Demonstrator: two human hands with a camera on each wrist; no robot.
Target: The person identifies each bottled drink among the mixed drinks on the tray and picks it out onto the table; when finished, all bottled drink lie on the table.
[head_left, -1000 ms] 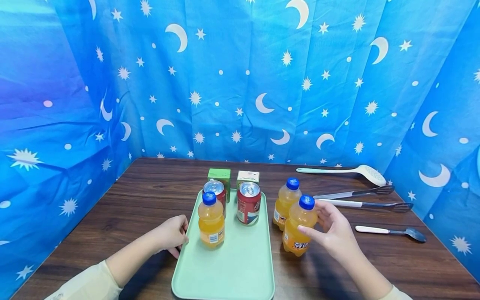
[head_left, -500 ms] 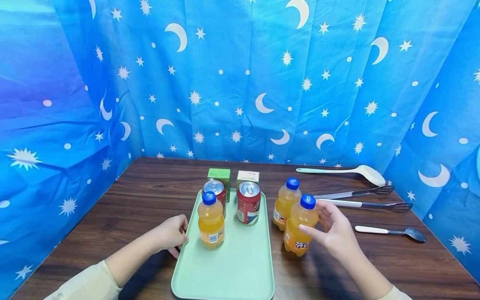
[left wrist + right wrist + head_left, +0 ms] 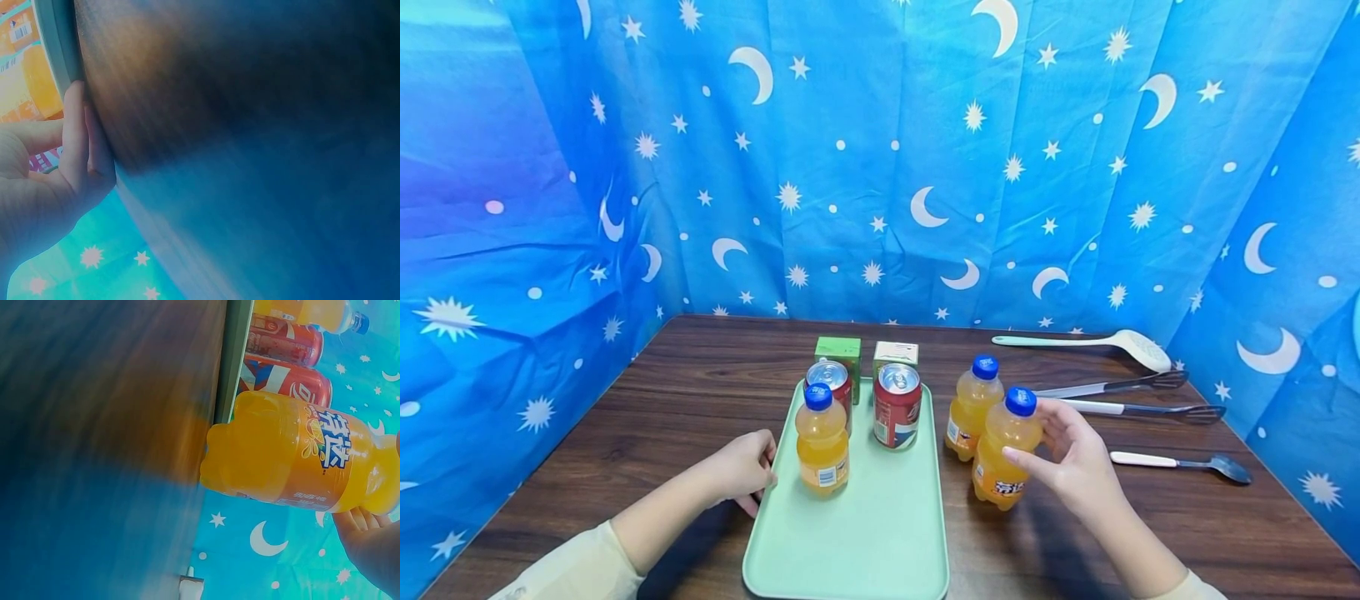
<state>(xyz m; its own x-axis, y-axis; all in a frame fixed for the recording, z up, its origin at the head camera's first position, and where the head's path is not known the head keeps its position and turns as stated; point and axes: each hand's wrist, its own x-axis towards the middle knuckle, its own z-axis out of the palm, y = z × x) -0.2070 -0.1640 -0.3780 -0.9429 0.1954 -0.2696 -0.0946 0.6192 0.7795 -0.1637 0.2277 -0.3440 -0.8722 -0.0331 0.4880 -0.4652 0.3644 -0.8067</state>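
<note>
My right hand point(image 3: 1078, 471) grips an orange soda bottle point(image 3: 1003, 454) with a blue cap, thumb on its near side and fingers behind. It stands upright right of the green tray point(image 3: 887, 533); the right wrist view shows its label point(image 3: 328, 437). Just behind it is a second orange soda bottle point(image 3: 973, 408). My left hand point(image 3: 741, 467) holds the tray's left rim, its fingertips at the outer edge in the left wrist view. On the tray are a third orange soda bottle point(image 3: 822, 450), a red soda can point(image 3: 897, 412) and another can point(image 3: 841, 375) partly hidden behind that bottle.
A green box point(image 3: 842, 348) and a white-topped box point(image 3: 896, 353) stand behind the cans. On the right lie a slotted turner point(image 3: 1138, 348), two long-handled utensils, including a whisk-like one point(image 3: 1195, 413), and a spoon point(image 3: 1228, 468). A blue star-and-moon curtain point(image 3: 880, 167) surrounds the wooden table point(image 3: 685, 400).
My right hand and the orange soda bottle in it have shifted slightly to the right, showing a little more of the bottle behind. My left hand and the tray have stayed put.
</note>
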